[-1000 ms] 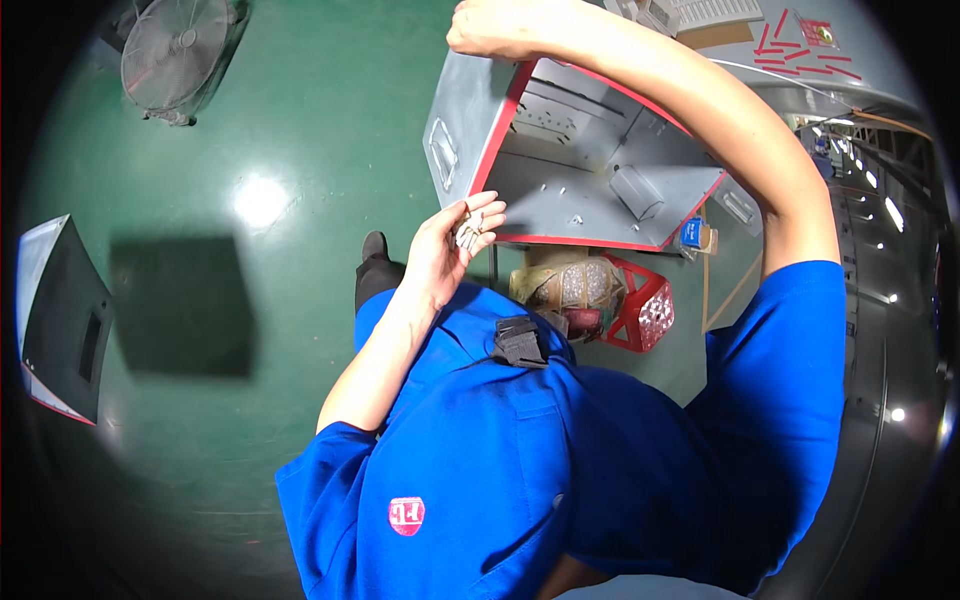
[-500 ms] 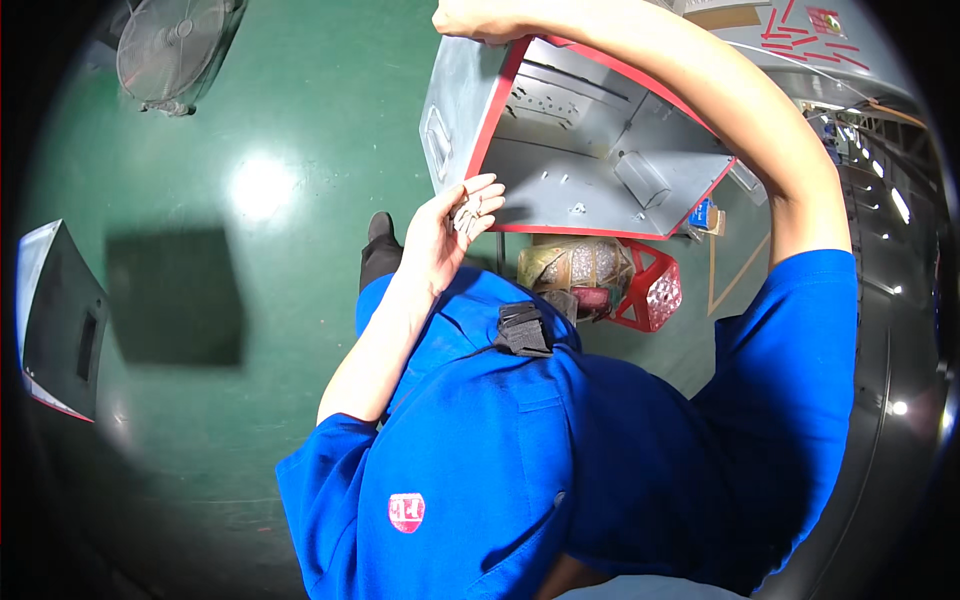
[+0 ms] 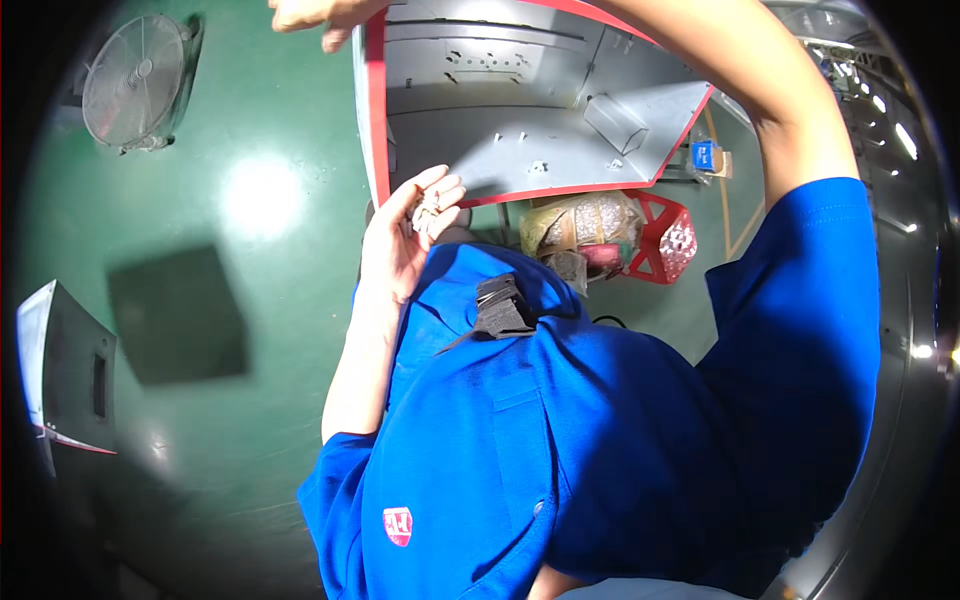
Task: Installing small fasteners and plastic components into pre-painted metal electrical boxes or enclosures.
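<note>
My left hand (image 3: 420, 210) is palm up and cupped, holding several small whitish pieces (image 3: 424, 214) too small to name. It is beside the lower left corner of a grey metal cabinet (image 3: 490, 130) with a red-edged opening facing me. Holes, small studs and a raised rectangular part show inside the cabinet. Across its top reaches my right arm, and my right hand (image 3: 318, 12) is just past the cabinet's left side. The picture's upper edge cuts that hand off, so its grip cannot be made out. A bent fingertip points down from it.
Below the cabinet lie a plastic-wrapped bundle (image 3: 570, 225) and a red frame (image 3: 667, 240). A small blue box (image 3: 705, 156) is to the right. On the green floor at left stand a round fan (image 3: 135, 85) and another grey metal box (image 3: 75, 370).
My right hand has moved left from the cabinet's upper edge to beyond its left side. The cabinet appears higher and further left in view. My left hand still holds the small pieces.
</note>
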The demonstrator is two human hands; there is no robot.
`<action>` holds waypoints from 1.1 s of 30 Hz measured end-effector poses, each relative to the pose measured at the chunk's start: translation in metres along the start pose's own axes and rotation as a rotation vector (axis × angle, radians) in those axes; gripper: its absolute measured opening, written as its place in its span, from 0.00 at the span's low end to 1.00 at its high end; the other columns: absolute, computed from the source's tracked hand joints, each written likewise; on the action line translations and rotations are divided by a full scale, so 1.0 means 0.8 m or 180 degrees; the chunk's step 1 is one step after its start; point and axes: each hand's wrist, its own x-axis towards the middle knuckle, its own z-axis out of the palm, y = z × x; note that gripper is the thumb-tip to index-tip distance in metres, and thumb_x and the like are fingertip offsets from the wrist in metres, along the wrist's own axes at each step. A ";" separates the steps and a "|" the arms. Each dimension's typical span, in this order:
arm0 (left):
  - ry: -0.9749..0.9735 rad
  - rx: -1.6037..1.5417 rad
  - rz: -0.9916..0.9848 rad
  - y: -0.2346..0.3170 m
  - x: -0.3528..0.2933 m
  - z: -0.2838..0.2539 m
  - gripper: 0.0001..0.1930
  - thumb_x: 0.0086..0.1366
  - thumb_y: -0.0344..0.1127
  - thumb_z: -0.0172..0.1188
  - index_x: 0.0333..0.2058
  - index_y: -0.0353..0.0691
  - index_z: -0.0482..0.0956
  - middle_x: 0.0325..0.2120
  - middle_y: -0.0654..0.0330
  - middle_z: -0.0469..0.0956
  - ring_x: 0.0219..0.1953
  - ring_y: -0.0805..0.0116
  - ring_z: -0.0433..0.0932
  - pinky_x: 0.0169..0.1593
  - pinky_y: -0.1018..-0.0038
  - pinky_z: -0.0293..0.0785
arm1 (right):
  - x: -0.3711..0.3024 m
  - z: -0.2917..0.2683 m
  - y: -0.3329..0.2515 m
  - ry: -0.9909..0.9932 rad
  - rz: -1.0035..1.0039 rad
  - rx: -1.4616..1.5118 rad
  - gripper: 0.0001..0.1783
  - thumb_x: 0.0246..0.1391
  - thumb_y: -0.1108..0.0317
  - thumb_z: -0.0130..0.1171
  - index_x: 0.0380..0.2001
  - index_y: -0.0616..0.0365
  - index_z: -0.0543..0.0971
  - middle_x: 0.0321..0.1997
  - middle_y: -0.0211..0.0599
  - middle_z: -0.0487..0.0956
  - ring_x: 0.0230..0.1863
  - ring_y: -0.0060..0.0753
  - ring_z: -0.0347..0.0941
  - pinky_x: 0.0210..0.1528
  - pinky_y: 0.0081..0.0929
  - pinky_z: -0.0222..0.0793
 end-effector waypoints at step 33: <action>0.0111 0.1136 -0.0833 -0.276 0.127 0.150 0.19 0.68 0.48 0.42 0.41 0.39 0.72 0.30 0.61 0.73 0.29 0.75 0.68 0.28 0.80 0.63 | -0.490 0.044 -0.383 0.2678 0.2918 0.1589 0.08 0.46 0.69 0.60 0.22 0.60 0.73 0.23 0.36 0.74 0.29 0.38 0.71 0.37 0.33 0.66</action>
